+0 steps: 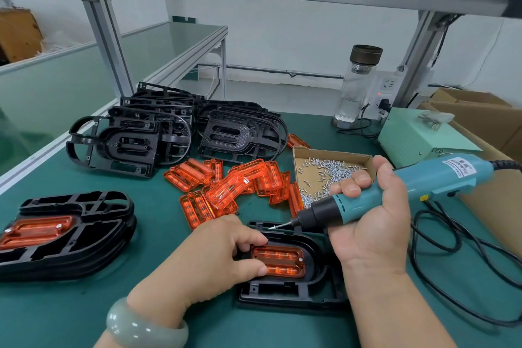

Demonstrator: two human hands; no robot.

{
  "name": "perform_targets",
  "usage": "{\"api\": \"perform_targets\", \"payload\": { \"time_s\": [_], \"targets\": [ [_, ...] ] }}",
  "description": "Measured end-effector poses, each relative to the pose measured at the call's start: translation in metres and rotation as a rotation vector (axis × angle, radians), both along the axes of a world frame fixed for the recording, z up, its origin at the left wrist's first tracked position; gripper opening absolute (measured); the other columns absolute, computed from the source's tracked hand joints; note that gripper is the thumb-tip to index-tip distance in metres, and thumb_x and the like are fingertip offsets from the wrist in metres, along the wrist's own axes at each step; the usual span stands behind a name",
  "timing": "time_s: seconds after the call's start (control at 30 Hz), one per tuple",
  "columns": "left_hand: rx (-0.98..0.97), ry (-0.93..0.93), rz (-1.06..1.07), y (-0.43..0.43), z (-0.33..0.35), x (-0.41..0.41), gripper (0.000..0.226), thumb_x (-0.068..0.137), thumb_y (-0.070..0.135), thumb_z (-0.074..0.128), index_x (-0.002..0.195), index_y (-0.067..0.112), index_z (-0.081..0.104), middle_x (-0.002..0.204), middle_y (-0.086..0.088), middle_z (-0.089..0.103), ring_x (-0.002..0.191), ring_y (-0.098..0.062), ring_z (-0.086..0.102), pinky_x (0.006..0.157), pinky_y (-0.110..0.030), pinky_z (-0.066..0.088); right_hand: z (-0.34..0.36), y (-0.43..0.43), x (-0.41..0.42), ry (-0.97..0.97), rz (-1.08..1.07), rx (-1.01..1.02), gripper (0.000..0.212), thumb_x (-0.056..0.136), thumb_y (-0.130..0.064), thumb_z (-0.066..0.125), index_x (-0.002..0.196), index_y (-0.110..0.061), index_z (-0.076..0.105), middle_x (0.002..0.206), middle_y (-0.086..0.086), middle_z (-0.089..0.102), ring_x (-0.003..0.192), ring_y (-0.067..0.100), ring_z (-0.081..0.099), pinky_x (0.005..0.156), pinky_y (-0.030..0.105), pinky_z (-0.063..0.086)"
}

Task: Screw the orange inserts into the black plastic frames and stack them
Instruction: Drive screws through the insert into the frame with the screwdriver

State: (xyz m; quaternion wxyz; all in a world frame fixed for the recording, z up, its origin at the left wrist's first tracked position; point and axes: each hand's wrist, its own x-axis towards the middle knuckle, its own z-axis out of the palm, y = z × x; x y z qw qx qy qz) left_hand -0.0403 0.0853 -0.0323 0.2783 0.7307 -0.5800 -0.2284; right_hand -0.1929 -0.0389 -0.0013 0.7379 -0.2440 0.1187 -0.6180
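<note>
— Where is the frame that is being worked on?
— The black frame (291, 291) lies flat on the green tabletop (169, 305), low in the middle of the picture. An orange insert (278, 261) sits in its oval recess, and a screw (301, 259) shows at the insert's right end.

— And the hands?
— The left hand (214, 257) comes in from the lower left, and its thumb and forefinger pinch the insert's left end. The right hand (372, 223) is wrapped round a teal electric screwdriver (395, 192). The tool is slanted, with its bit pointing left over the frame's upper edge, clear of the insert.

— What lies around them?
— Just above, in mid-frame, is a heap of loose inserts (234, 186). To its right is an open cardboard box of small screws (330, 169). Up and to the left is a pile of empty frames (169, 127). At the left edge is a stack of finished frames (70, 234), and the top one has an insert with a screw at each end.

— Anything further out?
— A glass bottle (356, 87) with a dark cap stands at the upper right. Beside it is a pale green power box (418, 135), and a black cable (452, 248) loops down the right side. A pale bangle (141, 325) is on the left wrist.
</note>
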Motion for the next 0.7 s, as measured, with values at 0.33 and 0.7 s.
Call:
{"api": "perform_targets", "payload": {
  "time_s": [0.33, 0.7],
  "targets": [
    [0.042, 0.037, -0.004, 0.003, 0.001, 0.01, 0.039, 0.067, 0.045, 0.08, 0.094, 0.058, 0.055, 0.093, 0.019, 0.052, 0.084, 0.011, 0.048, 0.071, -0.006, 0.039, -0.002, 0.0, 0.0, 0.032, 0.012, -0.017, 0.007, 0.089, -0.022, 0.054, 0.096, -0.023, 0.052, 0.061, -0.009, 0.049, 0.048, 0.006, 0.046, 0.056, 0.021, 0.046],
    [0.007, 0.038, 0.005, 0.001, -0.003, 0.009, 0.031, 0.062, 0.048, 0.081, 0.081, 0.059, 0.059, 0.087, 0.018, 0.054, 0.077, 0.006, 0.049, 0.071, -0.012, 0.039, 0.001, 0.011, 0.007, 0.114, 0.018, -0.12, 0.01, 0.083, -0.02, 0.056, 0.092, -0.022, 0.057, 0.057, -0.004, 0.05, 0.045, 0.009, 0.047, 0.052, 0.02, 0.045]
  ]
}}
